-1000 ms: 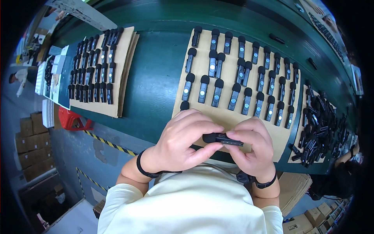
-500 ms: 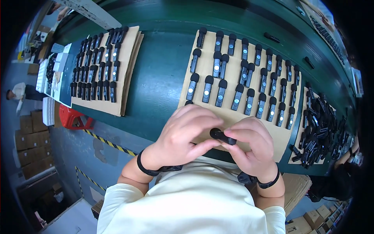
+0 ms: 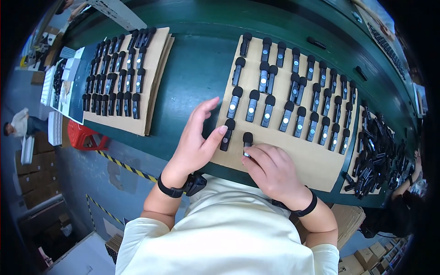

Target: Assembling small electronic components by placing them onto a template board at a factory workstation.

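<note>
Rows of small black clip-on microphones with foam tops stand out on a cardboard sheet [image 3: 293, 156] in front of me. My right hand [image 3: 272, 169] pinches the lower end of one microphone [image 3: 247, 139] at the sheet's near part, foam end pointing away from me. To its left lies another microphone [image 3: 227, 135] in the same nearest row. My left hand [image 3: 195, 140] is open beside that one, fingers spread and holding nothing; its thumb tip is close to the foam top. Many microphones in the farther rows show a round light spot.
Another stack of cardboard [image 3: 149, 91] with similar rows is on the green table [image 3: 188, 68] at left. A heap of black microphones [image 3: 376, 151] lies at right, with a person's arm [image 3: 415, 172] beside it. A red stool [image 3: 82, 135] stands below the table's left part.
Both hands held one microphone between them before. Now my right hand has it down on the cardboard, and my left hand has let go and moved left. The view has shifted slightly.
</note>
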`<state>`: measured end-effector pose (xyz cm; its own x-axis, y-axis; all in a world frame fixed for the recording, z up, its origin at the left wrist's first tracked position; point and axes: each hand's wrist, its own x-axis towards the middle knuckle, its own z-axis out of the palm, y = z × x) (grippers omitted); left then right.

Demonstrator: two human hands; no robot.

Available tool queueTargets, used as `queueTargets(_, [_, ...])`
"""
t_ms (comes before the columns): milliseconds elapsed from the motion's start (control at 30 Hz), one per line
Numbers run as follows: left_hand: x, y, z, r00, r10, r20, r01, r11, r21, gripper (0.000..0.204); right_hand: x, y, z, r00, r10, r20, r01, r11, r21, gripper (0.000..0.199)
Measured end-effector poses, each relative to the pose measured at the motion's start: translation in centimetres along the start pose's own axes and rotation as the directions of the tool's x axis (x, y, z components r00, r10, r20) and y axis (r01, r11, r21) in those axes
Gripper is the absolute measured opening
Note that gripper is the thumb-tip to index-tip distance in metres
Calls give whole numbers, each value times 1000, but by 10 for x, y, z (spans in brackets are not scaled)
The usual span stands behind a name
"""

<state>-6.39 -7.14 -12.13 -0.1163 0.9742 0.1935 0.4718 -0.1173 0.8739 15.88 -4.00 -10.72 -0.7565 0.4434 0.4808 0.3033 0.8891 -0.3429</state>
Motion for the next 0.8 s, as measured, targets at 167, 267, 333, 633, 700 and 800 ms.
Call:
queueTargets(167, [0, -14, 8, 991, -88, 99, 109, 967, -230, 61, 0, -4, 8, 997, 34, 74, -32, 999, -21, 26])
queueTargets(267, [3, -19, 9, 990, -56, 129, 94, 948, -305, 63, 3, -3, 10, 994, 70, 81, -68, 997, -30, 28])
queueTargets(333, [5, -18, 10, 988, -47, 148, 93, 941, -326, 63, 6, 0, 12, 992, 111, 59, -107, 992, -69, 29])
queueTargets(633, [11, -18, 10, 983, -74, 167, 124, 940, -317, 62, 4, -1, -3, 977, 202, 70, -199, 979, -50, 29])
queueTargets(700, [19, -16, 4, 983, -59, 173, 106, 956, -274, 62, 3, 2, -20, 972, 220, 85, -217, 975, -50, 30])
queueTargets(800, [32, -6, -11, 985, -54, 162, 83, 981, -174, 62, -3, 8, -59, 963, 238, 127, -237, 971, -25, 31])
